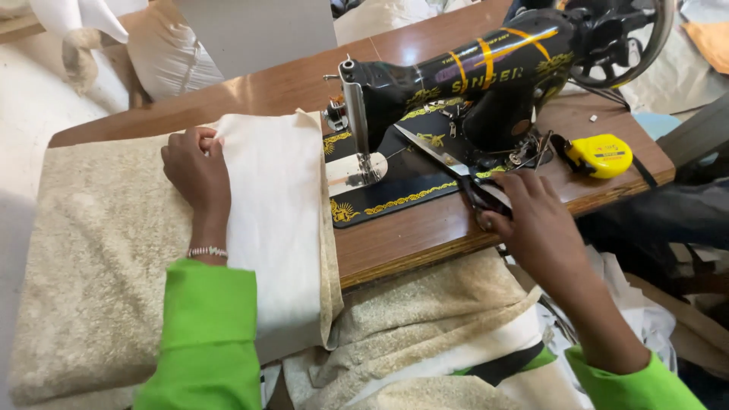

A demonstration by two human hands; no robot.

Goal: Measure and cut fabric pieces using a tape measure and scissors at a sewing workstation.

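Observation:
My left hand (196, 168) rests knuckles-down on a folded piece of white cloth (277, 205), fingers curled at its far edge. That cloth lies on a beige fuzzy fabric (91, 250) spread over the table's left part and hanging down into my lap. My right hand (531, 220) grips the dark handles of a pair of scissors (448, 161). The blades point up and left across the bed of the black sewing machine (471, 76), close to the needle and presser foot (363, 163).
A yellow tape measure (605, 155) lies on the wooden table (414, 235) right of the machine. The handwheel (619, 42) is at the far right. White sacks and cloth lie beyond the table; more fabric piles at lower right.

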